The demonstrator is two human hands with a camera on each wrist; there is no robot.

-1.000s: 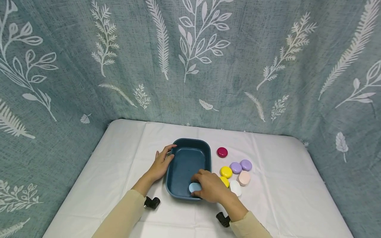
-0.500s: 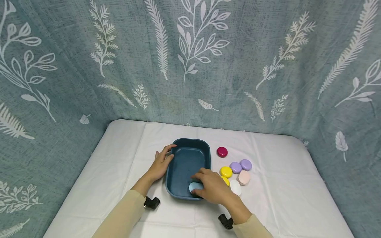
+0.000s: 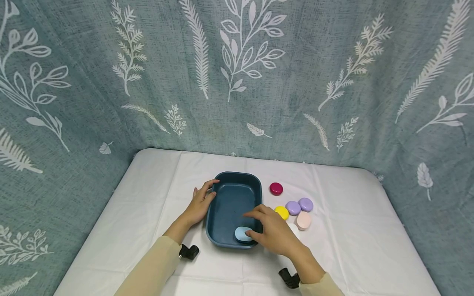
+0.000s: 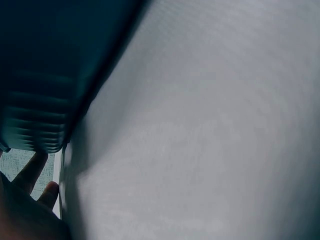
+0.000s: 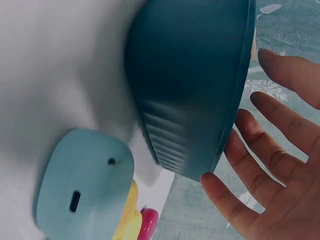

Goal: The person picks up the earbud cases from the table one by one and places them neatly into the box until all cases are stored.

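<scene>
A dark blue plastic basin (image 3: 230, 209) stands on the white cloth, and a smooth pale blue oval piece (image 3: 242, 234) lies in its near right corner. My right hand (image 3: 275, 230) hovers over the basin's right side, fingers spread, its thumb tip at the oval piece's edge. In the right wrist view, the spread right hand (image 5: 280, 155) has nothing between its fingers. Against the basin's left rim rests my left hand (image 3: 200, 205), its fingertips touching the edge. The left wrist view shows fingers (image 4: 31, 172) at the basin's wall (image 4: 45, 100).
Right of the basin lie a red piece (image 3: 276, 188), lilac pieces (image 3: 293, 208), a yellow piece (image 3: 282, 212), a pink piece (image 3: 303, 220) and a partly hidden white piece (image 3: 294, 229). The right wrist view has a pale piece (image 5: 87, 185) with a hole and slot.
My right hand has opened its fingers and drawn back to the right, off the pale blue oval piece, which stays in the basin. The left hand has not visibly moved.
</scene>
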